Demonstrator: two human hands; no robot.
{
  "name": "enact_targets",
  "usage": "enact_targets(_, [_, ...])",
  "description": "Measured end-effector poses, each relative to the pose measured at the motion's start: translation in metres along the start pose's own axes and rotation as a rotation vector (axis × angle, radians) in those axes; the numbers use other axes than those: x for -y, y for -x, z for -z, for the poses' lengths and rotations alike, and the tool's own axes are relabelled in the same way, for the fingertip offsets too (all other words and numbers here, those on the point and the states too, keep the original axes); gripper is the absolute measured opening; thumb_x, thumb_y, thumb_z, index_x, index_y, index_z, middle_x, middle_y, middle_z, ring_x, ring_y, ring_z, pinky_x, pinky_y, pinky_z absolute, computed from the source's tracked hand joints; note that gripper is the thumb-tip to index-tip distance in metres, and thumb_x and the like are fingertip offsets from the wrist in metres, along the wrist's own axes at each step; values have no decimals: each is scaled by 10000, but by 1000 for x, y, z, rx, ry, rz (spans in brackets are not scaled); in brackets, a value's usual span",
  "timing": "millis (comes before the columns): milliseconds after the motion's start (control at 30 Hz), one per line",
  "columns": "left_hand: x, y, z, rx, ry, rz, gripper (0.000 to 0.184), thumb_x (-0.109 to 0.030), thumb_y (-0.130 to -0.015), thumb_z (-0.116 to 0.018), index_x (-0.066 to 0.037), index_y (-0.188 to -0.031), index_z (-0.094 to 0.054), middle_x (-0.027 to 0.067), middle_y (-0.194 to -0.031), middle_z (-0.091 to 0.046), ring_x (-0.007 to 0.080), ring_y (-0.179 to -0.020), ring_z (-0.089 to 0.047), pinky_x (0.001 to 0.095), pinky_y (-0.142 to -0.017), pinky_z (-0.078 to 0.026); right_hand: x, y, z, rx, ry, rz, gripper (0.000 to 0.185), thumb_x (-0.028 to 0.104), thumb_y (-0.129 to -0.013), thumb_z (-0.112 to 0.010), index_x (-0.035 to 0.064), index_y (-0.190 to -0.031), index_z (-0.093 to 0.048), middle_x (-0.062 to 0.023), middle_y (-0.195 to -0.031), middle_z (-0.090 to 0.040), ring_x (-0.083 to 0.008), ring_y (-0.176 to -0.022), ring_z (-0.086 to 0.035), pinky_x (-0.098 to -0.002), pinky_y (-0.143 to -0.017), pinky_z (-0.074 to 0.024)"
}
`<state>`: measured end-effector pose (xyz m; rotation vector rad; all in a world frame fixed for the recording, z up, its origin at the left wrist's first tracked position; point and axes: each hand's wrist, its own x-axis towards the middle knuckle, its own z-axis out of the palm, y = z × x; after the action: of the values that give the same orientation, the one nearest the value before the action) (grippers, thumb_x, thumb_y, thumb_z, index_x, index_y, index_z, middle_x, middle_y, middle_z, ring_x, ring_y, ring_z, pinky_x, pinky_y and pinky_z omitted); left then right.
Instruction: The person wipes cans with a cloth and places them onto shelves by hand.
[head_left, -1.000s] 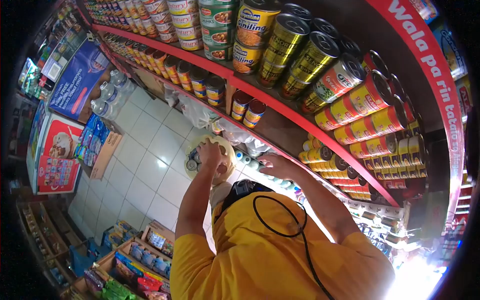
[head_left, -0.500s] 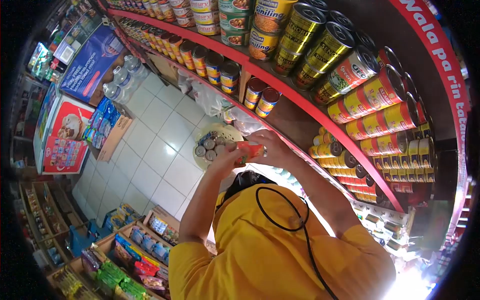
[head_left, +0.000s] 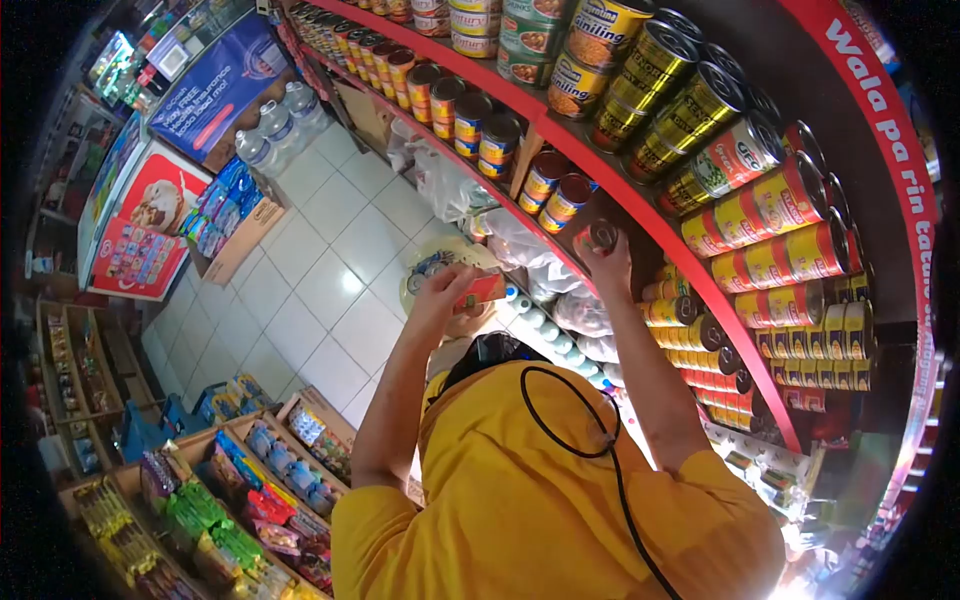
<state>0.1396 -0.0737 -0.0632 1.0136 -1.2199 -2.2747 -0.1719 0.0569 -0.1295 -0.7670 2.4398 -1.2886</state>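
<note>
My left hand (head_left: 447,290) is closed round a red can (head_left: 482,291), held over a pale basket (head_left: 411,262) of cans near the floor. My right hand (head_left: 612,266) reaches into the lower shelf, its fingers round a can (head_left: 598,236). That can stands just right of two yellow-and-blue cans (head_left: 566,199) with dark red lids. How far it rests on the shelf board cannot be made out.
Stacked cans (head_left: 770,246) fill the upper shelf behind a red edge (head_left: 640,197). Plastic bags (head_left: 520,240) and bottles stand beneath. Snack boxes (head_left: 228,497) are at lower left, water bottles (head_left: 274,130) and a carton of packets (head_left: 236,240) at upper left.
My hands, together at the red can half a second ago, have parted. My right hand has moved up to the shelf with a can; my left hand keeps the red can. The view has shifted.
</note>
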Motion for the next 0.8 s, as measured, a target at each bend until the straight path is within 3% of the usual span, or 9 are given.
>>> enact_targets(67, [3,4,8,-17,-4,-13,388,-361,-1029,-640,-8,-1183,-686,81,-1125,-696,170,-989,-670,338,-819,-575,-11,-15,-12,-18,94,48,677,355,-761,-902,29,-1264,-588,-132,-1086,-718,-207,-1023,-689,-360,-882,-557])
enact_targets(133, [7,8,12,-54,-38,-2,413,-349,-1052,-596,20,-1220,-675,121,-1208,-690,245,-1128,-679,394,-902,-602,-7,-18,-14,44,120,85,696,352,-747,-910,20,-1266,-585,-143,-1121,-717,-230,-1036,-691,-380,-897,-556])
enact_targets(233, [13,8,15,-20,-43,31,418,-350,-1053,-595,16,-1243,-666,121,-1219,-695,245,-1141,-677,407,-916,-595,1,-16,-16,174,69,-6,738,359,-726,-917,16,-1283,-576,-156,-1159,-714,-270,-1055,-695,-406,-918,-551])
enact_targets(333, [16,10,8,-25,38,35,368,-377,-1015,-663,-55,-1189,-698,33,-1079,-721,132,-951,-680,301,-787,-566,16,-11,-12,187,55,22,776,376,-716,-922,10,-1301,-567,-167,-1185,-708,-285,-1077,-695,-407,-934,-549])
enact_targets(533, [8,8,-12,8,-45,70,334,-364,-1021,-647,-79,-1184,-706,31,-1122,-718,121,-990,-666,293,-804,-554,4,-14,-19,163,145,38,765,462,-740,-881,30,-1298,-585,-167,-1208,-704,-325,-1065,-699,-429,-939,-553])
enact_targets(633, [-4,8,-23,126,-36,50,275,-247,-1011,-644,-65,-1211,-692,35,-1134,-708,114,-1022,-652,307,-828,-548,-13,-18,-18,214,259,41,699,456,-798,-842,32,-1289,-582,-156,-1188,-703,-334,-1042,-702,-435,-923,-563])
enact_targets(700, [-4,2,-26,196,-164,7,348,-163,-968,-668,-54,-1296,-635,49,-1143,-695,124,-1031,-647,317,-837,-547,-11,-7,-7,-28,492,407,621,384,-828,-834,41,-1282,-584,-138,-1126,-697,-319,-1033,-700,-428,-921,-564])
enact_targets(767, [-4,-6,-33,214,-342,-124,475,-105,-922,-701,-41,-1374,-567,63,-1147,-681,140,-1032,-644,324,-844,-544,19,14,16,4,345,433,573,316,-836,-839,51,-1278,-586,-128,-1099,-679,-304,-1062,-683,-424,-939,-554])
enact_targets(800, [-3,-10,-42,201,-455,-230,550,-89,-898,-722,-34,-1410,-528,70,-1146,-672,152,-1027,-642,326,-847,-542,44,29,30,155,85,268,566,284,-829,-848,57,-1278,-588,-126,-1102,-664,-296,-1095,-668,-425,-958,-545])
